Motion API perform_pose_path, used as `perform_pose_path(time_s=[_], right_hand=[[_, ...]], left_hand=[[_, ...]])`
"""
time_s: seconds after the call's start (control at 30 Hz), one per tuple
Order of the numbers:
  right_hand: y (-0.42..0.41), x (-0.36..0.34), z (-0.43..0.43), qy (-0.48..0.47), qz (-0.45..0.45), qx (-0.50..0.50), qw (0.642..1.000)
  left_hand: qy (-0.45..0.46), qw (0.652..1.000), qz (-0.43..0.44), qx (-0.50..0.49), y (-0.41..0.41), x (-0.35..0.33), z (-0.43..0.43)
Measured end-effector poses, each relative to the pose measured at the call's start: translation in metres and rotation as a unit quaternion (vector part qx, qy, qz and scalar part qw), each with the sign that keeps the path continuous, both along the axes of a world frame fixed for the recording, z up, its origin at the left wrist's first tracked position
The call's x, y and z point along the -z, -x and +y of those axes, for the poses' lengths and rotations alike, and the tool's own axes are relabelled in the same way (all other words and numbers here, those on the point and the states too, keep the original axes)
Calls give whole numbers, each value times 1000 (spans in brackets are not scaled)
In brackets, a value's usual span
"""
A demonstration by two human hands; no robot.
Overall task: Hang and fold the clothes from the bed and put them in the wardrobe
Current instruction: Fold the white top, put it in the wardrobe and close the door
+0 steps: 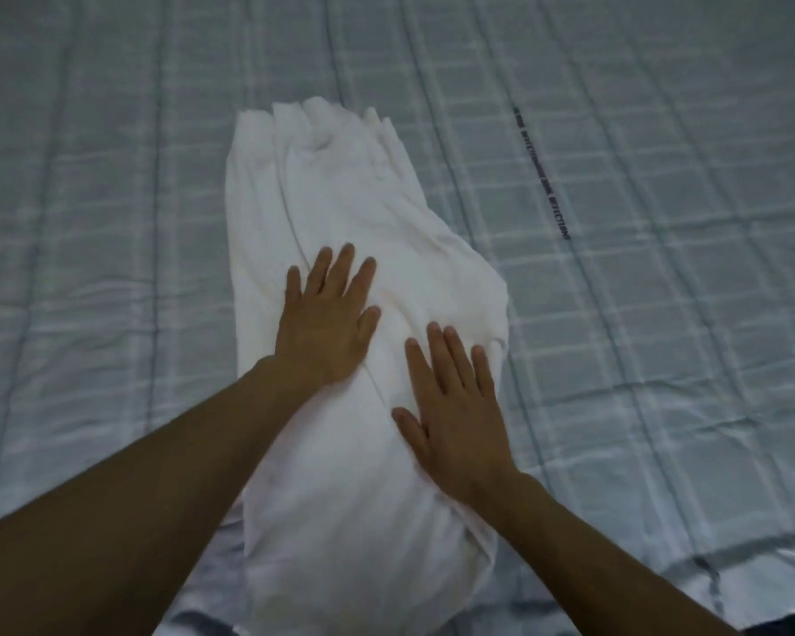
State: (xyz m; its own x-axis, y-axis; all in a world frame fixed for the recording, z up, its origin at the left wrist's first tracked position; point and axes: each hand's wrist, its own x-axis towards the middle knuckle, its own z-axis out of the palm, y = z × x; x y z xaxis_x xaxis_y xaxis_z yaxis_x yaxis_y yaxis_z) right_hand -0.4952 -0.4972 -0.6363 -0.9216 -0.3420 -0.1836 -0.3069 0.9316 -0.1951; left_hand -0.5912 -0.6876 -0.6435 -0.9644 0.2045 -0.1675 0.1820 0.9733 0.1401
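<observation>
- The white garment (pixel 340 185) lies in the middle of the bed, folded lengthwise into a long narrow band running from the near edge toward the far side. Its far end is bunched and uneven, and its near end bulges.
- My left grip (pixel 327 314) lies flat on the band about halfway along, toward its left edge, with fingers straight and spread, grasping nothing.
- My right grip (pixel 455 406) lies flat as well, a little nearer and toward the right edge. It is likewise released, pressing the cloth rather than pinching it.
- I judge the step in hand to be smoothing the lengthwise fold. No wardrobe or hanger is in view, so putting away is not yet done.
- The next move, I think, calls for taking one end in both grips and laying it over the other end. The edges need to stay aligned so the loose layers do not slide apart.
- Around the garment, the bed (pixel 111 222) shows a pale checked cover, wrinkled. A dark printed strip (pixel 542 174) lies to the right, well apart from the garment.
</observation>
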Motion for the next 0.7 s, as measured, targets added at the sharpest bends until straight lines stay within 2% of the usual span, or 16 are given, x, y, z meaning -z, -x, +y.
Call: perform_pose_path(time_s=[0.1, 0.2, 0.3, 0.37, 0.47, 0.6, 0.7], right_hand=[[-34, -20, 9, -6, -56, 8, 998], [-60, -37, 6, -2, -41, 53, 998], [-54, -38, 2, 17, -3, 109, 994], [-45, -37, 0, 36, 11, 132, 991], [-42, -35, -1, 39, -10, 126, 991], [-39, -46, 0, 79, -48, 121, 988], [-43, -66, -9, 103, -49, 115, 987]], left_hand=[[-3, 995, -9, 98, -44, -20, -1], [-13, 988, 4, 151, -64, -28, -1], [-15, 986, 55, 156, -48, -28, 4], [-21, 975, 109, 194, -33, -27, 9], [-29, 954, 185, 232, -16, -28, 10], [-14, 953, 177, 243, -17, -31, -6], [-37, 954, 160, 252, -21, -43, -23]])
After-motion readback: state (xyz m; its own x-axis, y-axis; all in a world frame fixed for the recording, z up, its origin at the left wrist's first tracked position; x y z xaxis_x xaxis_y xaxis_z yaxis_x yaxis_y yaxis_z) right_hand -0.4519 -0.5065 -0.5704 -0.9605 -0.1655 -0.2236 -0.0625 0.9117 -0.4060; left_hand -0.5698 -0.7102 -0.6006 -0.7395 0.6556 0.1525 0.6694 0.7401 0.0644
